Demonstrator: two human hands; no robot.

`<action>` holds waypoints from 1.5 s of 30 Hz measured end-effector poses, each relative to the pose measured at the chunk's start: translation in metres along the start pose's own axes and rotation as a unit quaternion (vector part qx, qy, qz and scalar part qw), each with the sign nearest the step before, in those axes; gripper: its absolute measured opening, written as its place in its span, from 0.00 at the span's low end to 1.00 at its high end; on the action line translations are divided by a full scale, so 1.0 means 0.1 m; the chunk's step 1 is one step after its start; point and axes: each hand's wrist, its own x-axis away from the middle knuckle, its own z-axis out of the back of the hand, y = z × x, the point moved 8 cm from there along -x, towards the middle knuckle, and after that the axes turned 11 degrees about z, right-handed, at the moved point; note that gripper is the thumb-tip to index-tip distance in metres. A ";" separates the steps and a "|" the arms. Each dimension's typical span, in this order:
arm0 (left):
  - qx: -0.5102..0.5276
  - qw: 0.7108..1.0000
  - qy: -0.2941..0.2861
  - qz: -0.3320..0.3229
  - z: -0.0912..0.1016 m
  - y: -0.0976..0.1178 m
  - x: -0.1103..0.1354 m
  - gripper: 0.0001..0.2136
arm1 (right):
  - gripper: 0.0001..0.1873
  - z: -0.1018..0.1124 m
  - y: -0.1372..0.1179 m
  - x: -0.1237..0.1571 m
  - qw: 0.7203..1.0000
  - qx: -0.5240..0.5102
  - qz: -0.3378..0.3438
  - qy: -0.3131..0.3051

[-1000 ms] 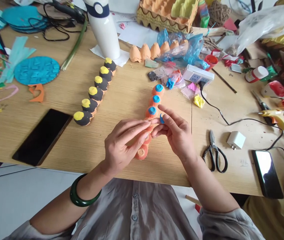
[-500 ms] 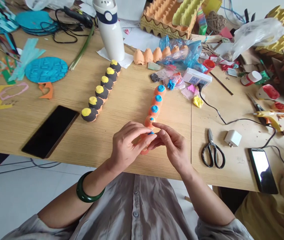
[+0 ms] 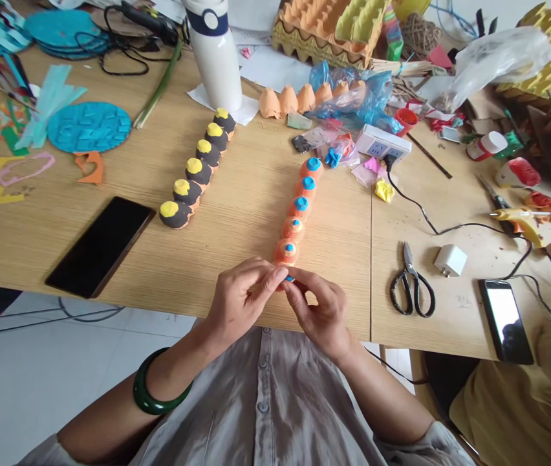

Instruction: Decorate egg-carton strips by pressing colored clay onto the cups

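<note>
An orange-coated egg-carton strip [image 3: 299,228] runs up the table from my hands, its bumps topped with blue clay. The far caps are wide discs; the two nearer ones are small dabs. Over the nearest end, my left hand [image 3: 242,296] is closed in a pinch by a small bit of blue clay [image 3: 289,278]. My right hand [image 3: 320,309] pinches the same bit from the other side. The fingers mostly hide the last bump. Left of it lies a second strip, coated black with yellow caps [image 3: 196,167].
A dark phone [image 3: 101,247] lies at left. Scissors [image 3: 411,285], a white charger [image 3: 451,260] and a lit phone [image 3: 506,320] are at right. Behind stand a white bottle [image 3: 215,61], a power strip [image 3: 383,142] and a bare carton strip [image 3: 289,100]. A person's clothing shows at lower right.
Both hands have moved toward me, from the fourth and fifth bumps to the nearest end. The fifth bump's small blue dab is now uncovered. My right fingers have closed into a pinch.
</note>
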 end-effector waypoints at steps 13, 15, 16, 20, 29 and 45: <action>-0.034 0.995 -0.012 -0.093 0.00 -0.12 0.23 0.12 | 0.26 -0.32 0.29 0.35 0.898 -0.316 -0.304 -0.040; -0.060 0.992 0.004 -0.110 0.01 -0.11 0.27 0.14 | 0.25 -0.35 0.32 0.40 0.884 -0.335 -0.322 -0.041; -0.074 0.990 0.011 -0.123 0.01 -0.09 0.29 0.16 | 0.24 -0.36 0.34 0.42 0.877 -0.344 -0.333 -0.039; -0.101 0.985 0.024 -0.135 0.02 -0.05 0.29 0.19 | 0.24 -0.36 0.38 0.47 0.862 -0.353 -0.362 -0.031; -0.110 0.984 0.036 -0.138 0.03 -0.04 0.27 0.12 | 0.22 -0.21 0.34 0.35 0.898 -0.284 -0.335 0.008; -0.097 0.984 -0.021 -0.151 0.01 -0.01 0.30 0.14 | 0.20 -0.22 0.36 0.36 0.911 -0.269 -0.312 -0.030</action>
